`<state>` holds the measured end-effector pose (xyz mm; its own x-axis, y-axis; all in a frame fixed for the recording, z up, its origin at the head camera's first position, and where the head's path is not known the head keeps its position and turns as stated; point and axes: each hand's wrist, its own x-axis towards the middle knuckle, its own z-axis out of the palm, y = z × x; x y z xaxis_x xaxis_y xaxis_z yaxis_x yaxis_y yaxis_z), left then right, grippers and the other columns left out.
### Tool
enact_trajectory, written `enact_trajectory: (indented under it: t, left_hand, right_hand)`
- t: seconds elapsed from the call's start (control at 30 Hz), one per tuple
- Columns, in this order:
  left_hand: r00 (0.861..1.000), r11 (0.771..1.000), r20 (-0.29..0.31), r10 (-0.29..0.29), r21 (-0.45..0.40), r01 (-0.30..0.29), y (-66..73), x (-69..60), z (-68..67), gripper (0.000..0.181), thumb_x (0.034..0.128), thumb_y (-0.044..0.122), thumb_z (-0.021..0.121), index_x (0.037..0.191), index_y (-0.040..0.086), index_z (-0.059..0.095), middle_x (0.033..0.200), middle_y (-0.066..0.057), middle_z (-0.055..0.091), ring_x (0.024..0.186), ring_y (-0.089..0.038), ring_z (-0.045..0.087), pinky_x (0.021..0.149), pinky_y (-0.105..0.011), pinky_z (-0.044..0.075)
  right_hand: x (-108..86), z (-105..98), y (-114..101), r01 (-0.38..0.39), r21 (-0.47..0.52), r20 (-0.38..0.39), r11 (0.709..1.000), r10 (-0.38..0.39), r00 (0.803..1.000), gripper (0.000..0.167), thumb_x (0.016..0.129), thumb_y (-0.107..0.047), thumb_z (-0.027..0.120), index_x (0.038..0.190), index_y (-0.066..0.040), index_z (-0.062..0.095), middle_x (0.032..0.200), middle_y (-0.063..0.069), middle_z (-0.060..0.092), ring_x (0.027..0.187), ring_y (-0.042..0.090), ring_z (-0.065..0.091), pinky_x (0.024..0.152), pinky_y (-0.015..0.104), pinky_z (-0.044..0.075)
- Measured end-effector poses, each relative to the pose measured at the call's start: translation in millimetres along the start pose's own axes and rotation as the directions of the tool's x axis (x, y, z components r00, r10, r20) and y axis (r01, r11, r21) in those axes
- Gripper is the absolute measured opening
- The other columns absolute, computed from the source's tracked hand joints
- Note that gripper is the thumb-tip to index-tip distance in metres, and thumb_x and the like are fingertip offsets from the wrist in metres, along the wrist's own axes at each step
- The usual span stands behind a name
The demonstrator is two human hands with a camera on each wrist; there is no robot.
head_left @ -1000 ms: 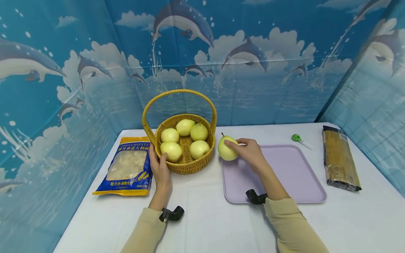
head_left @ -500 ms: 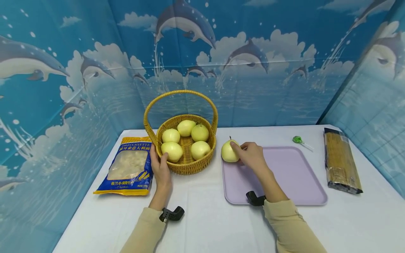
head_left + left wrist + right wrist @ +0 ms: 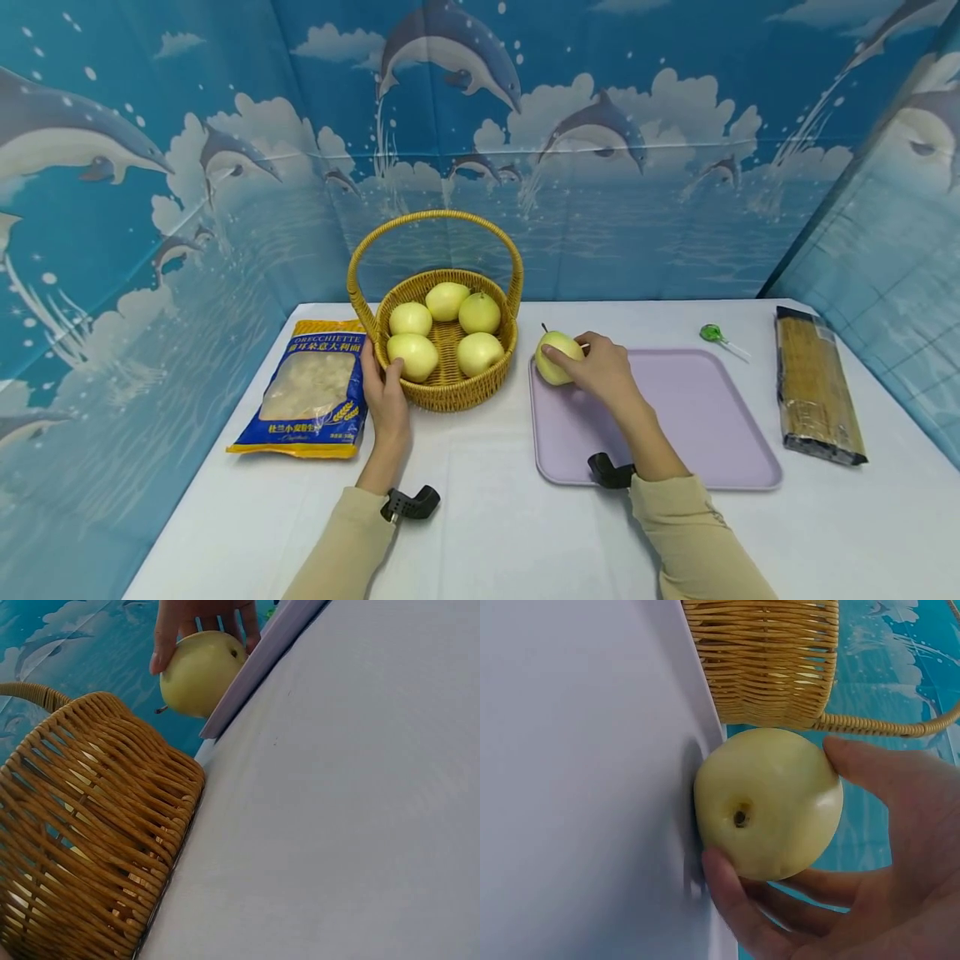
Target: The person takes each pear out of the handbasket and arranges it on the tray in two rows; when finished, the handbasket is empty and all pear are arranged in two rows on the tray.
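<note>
My right hand grips a pale yellow-green pear at the back left corner of a lilac tray. In the right wrist view the thumb and fingers stand on opposite sides of the pear; its underside sits at the tray surface, touching or very nearly. My left hand holds the left side of a wicker basket, thumb over the rim beside a pear, the other fingers mostly hidden outside. Several pears lie in the basket. The left wrist view shows the basket's woven wall.
A blue and yellow bag of orecchiette pasta lies left of the basket. Beyond the tray on the right are a green lollipop and a long clear pack of noodle-like strands. A dolphin-print curtain stands behind the white table.
My right hand has moved the pear slightly right and down, away from the basket and onto the tray's corner. The left hand keeps its hold on the basket.
</note>
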<state>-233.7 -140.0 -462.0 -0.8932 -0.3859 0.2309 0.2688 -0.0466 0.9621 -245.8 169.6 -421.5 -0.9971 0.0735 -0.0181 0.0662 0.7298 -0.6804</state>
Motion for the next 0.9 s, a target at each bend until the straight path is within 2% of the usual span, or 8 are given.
enact_trajectory:
  t: [0.07, 0.3, 0.47, 0.57, 0.63, 0.73, 0.83, 0.9]
  left_hand:
    - [1.0, 1.0, 0.001, -0.005, -0.005, 0.005, 7.9, -4.1, 1.2, 0.072, 0.1002, 0.008, 0.048, 0.168, 0.012, 0.024, 0.173, -0.005, 0.027, 0.16, -0.018, 0.023, 0.133, -0.034, 0.017]
    - [1.0, 1.0, -0.002, -0.007, 0.003, 0.007, 8.6, -4.5, 1.3, 0.07, 0.1009, 0.008, 0.049, 0.167, 0.011, 0.026, 0.172, -0.006, 0.03, 0.159, -0.018, 0.025, 0.133, -0.034, 0.018]
    - [1.0, 1.0, -0.001, -0.001, 0.01, 0.001, 9.5, -4.8, 0.6, 0.069, 0.1013, 0.008, 0.049, 0.167, 0.011, 0.028, 0.172, -0.006, 0.032, 0.159, -0.018, 0.026, 0.133, -0.034, 0.019]
    - [1.0, 1.0, 0.003, 0.004, 0.014, -0.004, 10.4, -4.9, 0.2, 0.068, 0.1015, 0.009, 0.049, 0.166, 0.01, 0.029, 0.171, -0.006, 0.032, 0.159, -0.018, 0.027, 0.133, -0.034, 0.019]
    - [1.0, 1.0, 0.004, 0.006, 0.015, -0.006, 10.8, -4.9, -0.1, 0.068, 0.1015, 0.008, 0.049, 0.166, 0.01, 0.029, 0.171, -0.006, 0.033, 0.159, -0.018, 0.027, 0.133, -0.035, 0.019]
    - [1.0, 1.0, 0.001, 0.001, 0.02, -0.001, 11.1, -5.0, -0.8, 0.067, 0.1018, 0.009, 0.05, 0.166, 0.01, 0.03, 0.171, -0.006, 0.033, 0.159, -0.018, 0.027, 0.133, -0.035, 0.019]
    - [1.0, 1.0, -0.003, -0.006, 0.024, 0.006, 10.9, -5.0, -1.0, 0.067, 0.1025, 0.01, 0.05, 0.166, 0.011, 0.03, 0.171, -0.006, 0.033, 0.159, -0.018, 0.026, 0.133, -0.035, 0.019]
    - [1.0, 1.0, -0.002, -0.007, 0.023, 0.007, 10.6, -4.9, -0.7, 0.066, 0.1031, 0.011, 0.049, 0.166, 0.011, 0.03, 0.171, -0.006, 0.033, 0.159, -0.018, 0.026, 0.133, -0.035, 0.019]
  right_hand:
    - [-1.1, 1.1, -0.4, 0.004, -0.004, -0.013, 1.0, -0.004, 1.0, 0.083, 0.095, -0.062, 0.065, 0.138, 0.009, 0.06, 0.127, 0.032, 0.068, 0.127, 0.055, 0.053, 0.099, 0.061, 0.05]
    - [-3.9, 3.6, -4.3, -0.009, 0.023, -0.029, 1.0, 0.009, 1.0, 0.083, 0.095, -0.064, 0.063, 0.132, 0.009, 0.064, 0.123, 0.031, 0.07, 0.129, 0.054, 0.052, 0.102, 0.059, 0.051]
    - [-3.7, 4.3, -5.3, 0.0, 0.032, -0.029, 0.999, 0.001, 1.0, 0.08, 0.096, -0.064, 0.063, 0.129, 0.009, 0.066, 0.116, 0.028, 0.073, 0.123, 0.05, 0.057, 0.097, 0.055, 0.054]
    - [-3.5, 3.9, -4.8, 0.007, 0.035, -0.011, 0.999, -0.007, 1.0, 0.08, 0.097, -0.064, 0.062, 0.131, 0.009, 0.065, 0.116, 0.027, 0.074, 0.109, 0.045, 0.068, 0.094, 0.052, 0.056]
    - [-3.8, 2.9, -4.5, 0.004, 0.049, 0.011, 0.999, -0.004, 1.0, 0.082, 0.098, -0.064, 0.06, 0.135, 0.008, 0.062, 0.121, 0.028, 0.073, 0.091, 0.036, 0.075, 0.093, 0.051, 0.057]
    - [-4.2, -0.1, -3.3, -0.008, 0.078, 0.041, 0.997, 0.004, 0.999, 0.083, 0.1, -0.064, 0.057, 0.141, 0.008, 0.056, 0.126, 0.03, 0.071, 0.068, 0.025, 0.077, 0.093, 0.05, 0.058]
    - [-4.5, -3.4, -3.3, -0.005, 0.083, 0.038, 0.997, 0.002, 0.999, 0.082, 0.102, -0.064, 0.052, 0.142, 0.007, 0.055, 0.128, 0.031, 0.07, 0.072, 0.027, 0.078, 0.092, 0.051, 0.058]
    - [-4.8, -5.2, -4.2, 0.007, 0.068, 0.02, 0.998, -0.008, 1.0, 0.081, 0.103, -0.064, 0.05, 0.141, 0.007, 0.057, 0.128, 0.031, 0.07, 0.09, 0.035, 0.077, 0.094, 0.053, 0.057]
